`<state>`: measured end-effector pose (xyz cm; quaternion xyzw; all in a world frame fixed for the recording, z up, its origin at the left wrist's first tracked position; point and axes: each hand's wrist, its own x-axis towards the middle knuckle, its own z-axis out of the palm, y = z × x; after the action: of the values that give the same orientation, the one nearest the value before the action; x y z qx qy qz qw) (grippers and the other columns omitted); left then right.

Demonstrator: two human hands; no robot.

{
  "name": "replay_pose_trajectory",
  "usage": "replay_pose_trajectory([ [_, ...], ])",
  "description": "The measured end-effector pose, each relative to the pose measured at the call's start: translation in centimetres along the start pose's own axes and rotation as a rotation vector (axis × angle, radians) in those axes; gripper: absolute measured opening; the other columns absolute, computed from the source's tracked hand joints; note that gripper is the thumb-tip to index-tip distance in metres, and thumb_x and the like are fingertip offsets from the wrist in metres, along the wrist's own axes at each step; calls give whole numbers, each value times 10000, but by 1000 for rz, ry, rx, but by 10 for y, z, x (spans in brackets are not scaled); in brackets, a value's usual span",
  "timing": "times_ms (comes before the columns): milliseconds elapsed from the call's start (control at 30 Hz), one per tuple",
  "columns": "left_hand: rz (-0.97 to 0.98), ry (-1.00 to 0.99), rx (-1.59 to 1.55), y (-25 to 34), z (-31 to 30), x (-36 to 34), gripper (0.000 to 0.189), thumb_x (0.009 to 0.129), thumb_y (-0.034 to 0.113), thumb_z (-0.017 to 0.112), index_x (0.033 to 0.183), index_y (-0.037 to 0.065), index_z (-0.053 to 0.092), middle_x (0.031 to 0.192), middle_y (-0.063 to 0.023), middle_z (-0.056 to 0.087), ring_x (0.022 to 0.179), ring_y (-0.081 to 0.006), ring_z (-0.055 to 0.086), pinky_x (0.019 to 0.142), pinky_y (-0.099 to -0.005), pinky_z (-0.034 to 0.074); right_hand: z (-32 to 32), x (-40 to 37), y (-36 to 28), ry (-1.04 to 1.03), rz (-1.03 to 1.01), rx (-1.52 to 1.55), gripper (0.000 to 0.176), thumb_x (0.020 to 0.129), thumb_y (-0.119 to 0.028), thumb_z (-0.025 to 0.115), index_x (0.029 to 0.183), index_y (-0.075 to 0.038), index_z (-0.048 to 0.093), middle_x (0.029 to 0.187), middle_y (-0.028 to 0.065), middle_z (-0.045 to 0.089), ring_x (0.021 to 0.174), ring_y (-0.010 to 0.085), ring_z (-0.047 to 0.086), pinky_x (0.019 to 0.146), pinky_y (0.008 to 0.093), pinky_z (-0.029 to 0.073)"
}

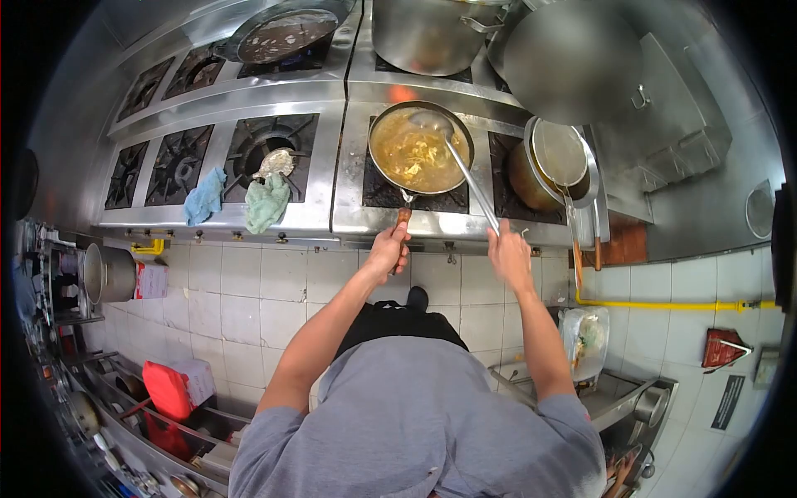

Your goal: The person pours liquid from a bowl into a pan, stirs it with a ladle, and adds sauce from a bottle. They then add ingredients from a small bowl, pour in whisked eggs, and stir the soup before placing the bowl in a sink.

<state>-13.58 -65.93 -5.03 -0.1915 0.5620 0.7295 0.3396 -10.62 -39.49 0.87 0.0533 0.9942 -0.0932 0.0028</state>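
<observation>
On a front burner sits a round pan (pixel 381 168) with brownish liquid and yellow pieces (pixel 413 170) in it. My left hand (pixel 388 251) is closed around the pan's wooden handle (pixel 403 217). My right hand (pixel 510 256) grips the end of a long metal ladle (pixel 471 181), its fingers slightly blurred. The ladle's bowl lies in the liquid near the pan's far right side, and its shaft slants over the rim toward me.
Right of the pan are a pot (pixel 527 184) and a strainer (pixel 560 153). A large stockpot (pixel 423 37) and a wok (pixel 286 35) stand behind. Green (pixel 266 205) and blue cloths (pixel 204 196) lie on the stove's left front. A yellow pipe (pixel 664 305) runs low at right.
</observation>
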Motion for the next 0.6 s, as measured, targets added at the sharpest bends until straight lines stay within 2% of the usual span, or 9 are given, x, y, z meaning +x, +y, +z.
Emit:
replay_pose_trajectory([
  [67, 6, 4, -2, -2, 1, 0, 416, 964, 498, 462, 951, 83, 490, 613, 21, 432, 429, -89, 397, 357, -261, 308, 2, 20, 3, 61, -21, -2, 313, 953, -290, 482, 926, 21, 504, 714, 282, 624, 723, 470, 623, 660, 552, 487],
  [167, 8, 8, 3, -2, 0, 2, 418, 962, 501, 463, 951, 84, 491, 611, 20, 433, 428, -89, 400, 357, -261, 309, 3, 45, 10, 21, -4, -1, 319, 955, -292, 480, 927, 24, 507, 722, 282, 626, 740, 469, 625, 673, 549, 489],
  [300, 8, -5, -12, 0, -1, -1, 386, 971, 478, 454, 937, 95, 487, 606, 23, 429, 433, -85, 398, 371, -262, 318, 17, 32, 35, -128, 32, 99, 322, 959, -295, 474, 945, 24, 519, 856, 342, 612, 792, 491, 614, 709, 551, 483],
  [333, 8, -3, -13, 0, -1, -1, 386, 972, 478, 452, 935, 96, 484, 606, 22, 429, 433, -86, 398, 371, -262, 318, 47, 26, 60, -132, -30, 131, 343, 970, -349, 474, 939, -10, 518, 753, 238, 632, 628, 380, 636, 578, 494, 491],
  [433, 10, -5, -24, -3, 3, 0, 392, 969, 487, 452, 936, 97, 478, 608, 18, 431, 430, -91, 400, 369, -264, 320, -17, -7, 8, -657, 659, 1094, 348, 968, -402, 499, 936, -56, 515, 616, 28, 498, 442, 146, 481, 430, 331, 409],
  [533, 6, -12, -29, -5, 8, 2, 406, 964, 504, 455, 947, 98, 469, 612, 10, 432, 428, -100, 405, 365, -267, 324, -48, -20, -9, -771, 778, 1596, 316, 966, -421, 510, 949, -105, 508, 602, -83, 331, 423, 6, 279, 384, 211, 283],
  [600, 0, -20, -53, -5, 13, 2, 404, 967, 500, 451, 947, 97, 463, 613, 6, 432, 430, -105, 409, 365, -272, 325, -41, -30, -4, -840, 775, 1783, 316, 965, -424, 512, 950, -108, 507, 603, -86, 354, 411, 5, 280, 368, 201, 272],
])
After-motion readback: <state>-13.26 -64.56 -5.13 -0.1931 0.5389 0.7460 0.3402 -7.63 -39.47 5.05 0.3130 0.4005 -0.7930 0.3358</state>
